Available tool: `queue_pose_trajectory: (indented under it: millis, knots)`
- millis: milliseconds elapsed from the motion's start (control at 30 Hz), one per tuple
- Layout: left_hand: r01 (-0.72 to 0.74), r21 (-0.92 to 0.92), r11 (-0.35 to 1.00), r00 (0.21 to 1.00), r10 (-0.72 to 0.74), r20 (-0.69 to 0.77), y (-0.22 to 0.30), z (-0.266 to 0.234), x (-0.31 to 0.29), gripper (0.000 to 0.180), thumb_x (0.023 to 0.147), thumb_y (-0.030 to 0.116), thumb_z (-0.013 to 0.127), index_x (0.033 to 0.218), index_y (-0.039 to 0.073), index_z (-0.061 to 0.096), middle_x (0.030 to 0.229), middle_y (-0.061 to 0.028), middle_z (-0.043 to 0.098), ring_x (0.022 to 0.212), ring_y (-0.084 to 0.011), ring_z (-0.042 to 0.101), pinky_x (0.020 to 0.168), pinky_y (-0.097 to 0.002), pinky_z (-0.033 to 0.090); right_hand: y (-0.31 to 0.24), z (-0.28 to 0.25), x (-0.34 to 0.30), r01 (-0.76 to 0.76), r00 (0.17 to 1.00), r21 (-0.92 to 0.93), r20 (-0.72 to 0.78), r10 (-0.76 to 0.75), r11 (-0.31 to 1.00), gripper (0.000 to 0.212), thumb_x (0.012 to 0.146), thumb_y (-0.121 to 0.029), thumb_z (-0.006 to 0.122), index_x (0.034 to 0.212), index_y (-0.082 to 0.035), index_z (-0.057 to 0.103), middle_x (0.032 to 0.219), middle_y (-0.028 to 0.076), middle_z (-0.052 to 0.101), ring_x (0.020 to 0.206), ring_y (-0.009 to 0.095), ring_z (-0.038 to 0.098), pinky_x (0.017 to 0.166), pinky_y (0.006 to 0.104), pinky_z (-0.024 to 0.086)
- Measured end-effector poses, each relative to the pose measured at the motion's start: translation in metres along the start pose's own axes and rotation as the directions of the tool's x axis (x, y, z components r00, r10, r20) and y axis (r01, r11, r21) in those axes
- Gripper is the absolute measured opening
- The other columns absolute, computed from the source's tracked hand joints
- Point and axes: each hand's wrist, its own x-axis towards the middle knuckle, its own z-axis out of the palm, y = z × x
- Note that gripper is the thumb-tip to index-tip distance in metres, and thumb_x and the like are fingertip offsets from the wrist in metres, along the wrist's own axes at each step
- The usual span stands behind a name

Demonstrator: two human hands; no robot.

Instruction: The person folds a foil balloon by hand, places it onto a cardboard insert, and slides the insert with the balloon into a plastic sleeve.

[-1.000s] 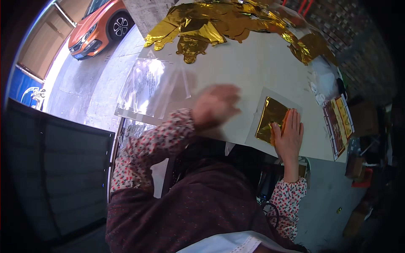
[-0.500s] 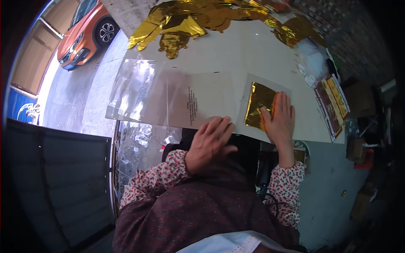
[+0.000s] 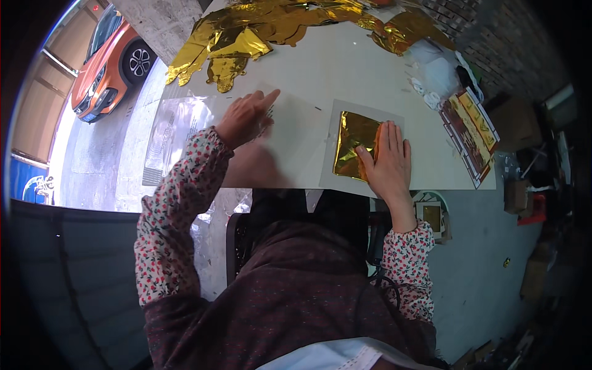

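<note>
My right hand (image 3: 388, 157) lies flat, fingers stretched out, on the right side of a square of shiny gold foil (image 3: 351, 145). Under the foil is a larger pale, translucent sheet (image 3: 332, 139), reaching the table's front edge. Over on the left, my left hand (image 3: 245, 117) is at a clear plastic bag (image 3: 176, 132). Its index finger points out to the right while the other fingers curl toward the thumb, seemingly pinching the bag's film; the exact grip is partly hidden. Glare covers the bag's left part.
Crumpled gold foil pieces (image 3: 246, 40) spread along the table's far edge. White plastic bags (image 3: 436, 71) and a printed brown and yellow package (image 3: 470, 132) lie at the right. The pale table (image 3: 302, 77) ends just before my body. An orange car (image 3: 111, 68) stands beyond, left.
My left hand has moved from the front edge up and left onto the clear bag, whose right part no longer lies flat. The right hand stays on the gold foil. The view has shifted slightly.
</note>
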Motion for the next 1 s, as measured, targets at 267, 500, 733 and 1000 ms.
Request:
queue_pose_trajectory:
  millis: [267,500,733,1000]
  knots:
    - [-0.46,0.252,0.851,0.858,0.499,-0.118,0.009,0.007,0.052,0.064,0.073,0.006,0.075,0.132,0.005,0.051,0.109,-0.0149,0.06,0.1,-0.0349,0.06,0.086,-0.0431,0.049,0.002,0.002,0.001,0.028,0.999,0.011,-0.026,-0.028,1.0,0.083,0.098,-0.058,0.039,0.152,0.003,0.021,0.159,0.018,0.023,0.149,0.028,0.015,0.12,0.0454,0.011]
    - [-0.229,0.012,0.973,0.894,0.206,0.397,0.004,-0.01,0.068,0.031,0.074,0.012,0.076,0.099,0.005,0.059,0.098,-0.013,0.062,0.1,-0.0336,0.059,0.082,-0.0454,0.047,0.001,0.0,-0.001,0.002,1.0,0.007,-0.025,-0.002,1.0,0.081,0.098,-0.057,0.04,0.153,0.0,0.021,0.159,0.016,0.023,0.149,0.027,0.016,0.12,0.0434,0.012]
    - [0.054,-0.487,0.872,0.948,0.108,0.298,-0.003,-0.044,0.053,0.018,0.087,0.016,0.066,0.092,0.0,0.072,0.078,-0.0082,0.07,0.07,-0.0137,0.064,0.069,-0.0253,0.052,0.002,0.005,-0.001,0.018,0.999,0.005,-0.045,-0.018,1.0,0.081,0.098,-0.057,0.041,0.152,0.0,0.022,0.159,0.016,0.024,0.149,0.027,0.017,0.12,0.0434,0.013]
    - [0.177,-0.5,0.848,0.948,-0.009,0.319,0.0,-0.057,0.046,0.017,0.088,0.017,0.07,0.092,0.0,0.068,0.075,0.0006,0.063,0.072,-0.0065,0.056,0.068,-0.0228,0.047,0.002,0.003,0.001,0.015,0.999,-0.004,-0.042,-0.015,1.0,0.08,0.098,-0.055,0.042,0.152,0.0,0.023,0.159,0.016,0.024,0.149,0.027,0.017,0.12,0.0432,0.012]
